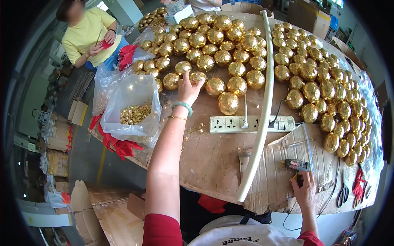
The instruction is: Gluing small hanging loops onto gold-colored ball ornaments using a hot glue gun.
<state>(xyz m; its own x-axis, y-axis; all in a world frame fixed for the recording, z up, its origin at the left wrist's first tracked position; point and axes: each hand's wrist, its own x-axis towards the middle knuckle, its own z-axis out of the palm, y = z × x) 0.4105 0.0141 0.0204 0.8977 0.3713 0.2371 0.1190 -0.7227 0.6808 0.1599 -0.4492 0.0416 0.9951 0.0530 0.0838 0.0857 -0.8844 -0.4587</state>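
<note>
Gold foil, crinkled and shiny, wrapped every ball heaped across the worn brown table (213, 151). At the heap's near edge, the left hand (188, 88) reached out, its fingers curled onto one gold ball (198, 77), touching its top and near side. Bare tabletop lay open between that edge and the white power strip (252, 124). A long white pipe (262, 106) curved across the table. On torn cardboard (283, 172) to the right, the right hand (304, 189) wrapped closed around a glue gun (296, 166). A clear bag (131, 108) of small gold pieces slumped at the left edge.
</note>
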